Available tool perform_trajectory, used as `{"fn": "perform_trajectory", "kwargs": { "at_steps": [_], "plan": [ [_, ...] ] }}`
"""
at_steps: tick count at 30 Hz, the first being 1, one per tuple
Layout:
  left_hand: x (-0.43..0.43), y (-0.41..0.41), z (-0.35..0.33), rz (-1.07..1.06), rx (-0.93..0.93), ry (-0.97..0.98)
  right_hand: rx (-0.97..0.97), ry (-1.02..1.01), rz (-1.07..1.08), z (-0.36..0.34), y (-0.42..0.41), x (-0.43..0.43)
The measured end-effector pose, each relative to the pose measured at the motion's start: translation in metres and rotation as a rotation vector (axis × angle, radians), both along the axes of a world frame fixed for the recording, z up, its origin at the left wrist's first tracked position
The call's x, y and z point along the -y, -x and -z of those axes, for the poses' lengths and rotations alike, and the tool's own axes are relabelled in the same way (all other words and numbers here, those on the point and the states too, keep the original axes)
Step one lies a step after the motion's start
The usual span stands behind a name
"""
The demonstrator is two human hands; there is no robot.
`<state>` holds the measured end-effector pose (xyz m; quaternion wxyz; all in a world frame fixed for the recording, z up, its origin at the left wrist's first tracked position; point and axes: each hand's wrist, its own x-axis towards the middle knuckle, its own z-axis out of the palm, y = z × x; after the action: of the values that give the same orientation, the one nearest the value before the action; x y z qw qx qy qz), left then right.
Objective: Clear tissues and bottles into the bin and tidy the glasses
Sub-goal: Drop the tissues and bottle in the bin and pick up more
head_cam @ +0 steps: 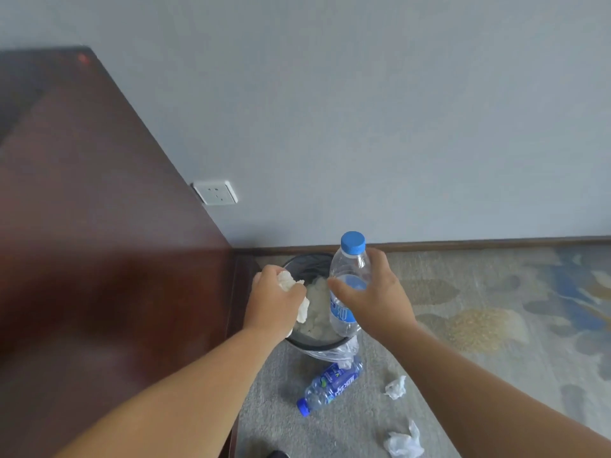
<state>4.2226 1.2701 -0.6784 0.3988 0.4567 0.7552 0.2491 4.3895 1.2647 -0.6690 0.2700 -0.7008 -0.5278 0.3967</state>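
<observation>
A round black bin with a plastic liner stands on the carpet by the wall, with white tissues inside. Over it, my left hand grips a crumpled white tissue. My right hand holds a clear water bottle with a blue cap, upright above the bin's right side. A second bottle with a blue label lies on the floor in front of the bin. Two crumpled tissues lie on the carpet to its right.
A dark wooden desk side fills the left, close against the bin. A white wall socket sits low on the grey wall. Patterned carpet stretches to the right.
</observation>
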Motion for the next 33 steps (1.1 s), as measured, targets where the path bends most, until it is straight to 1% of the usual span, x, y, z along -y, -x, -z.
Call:
{"fn": "perform_trajectory", "kwargs": {
  "at_steps": [6, 11, 14, 18, 24, 28, 33],
  "plan": [
    [-0.021, 0.002, 0.096, 0.056, -0.118, 0.066, 0.095, 0.043, -0.042, 0.093, 0.005, -0.018],
    [-0.031, -0.003, 0.141, 0.099, -0.048, 0.121, 0.096, 0.108, -0.086, 0.139, 0.007, -0.022],
    [-0.033, -0.003, 0.149, 0.094, -0.063, 0.149, 0.082, 0.174, -0.069, 0.148, 0.001, -0.015],
    [-0.028, 0.003, 0.132, 0.142, -0.138, 0.183, 0.071, 0.176, -0.003, 0.133, -0.015, 0.011],
    [-0.009, 0.012, 0.075, 0.291, -0.240, 0.168, 0.149, 0.219, 0.046, 0.075, -0.052, 0.067],
    [0.010, 0.007, 0.029, 0.349, -0.251, 0.154, 0.190, 0.243, 0.075, 0.029, -0.077, 0.095],
    [0.028, -0.005, -0.015, 0.371, -0.247, 0.144, 0.216, 0.238, 0.086, -0.015, -0.094, 0.123]
  ]
}}
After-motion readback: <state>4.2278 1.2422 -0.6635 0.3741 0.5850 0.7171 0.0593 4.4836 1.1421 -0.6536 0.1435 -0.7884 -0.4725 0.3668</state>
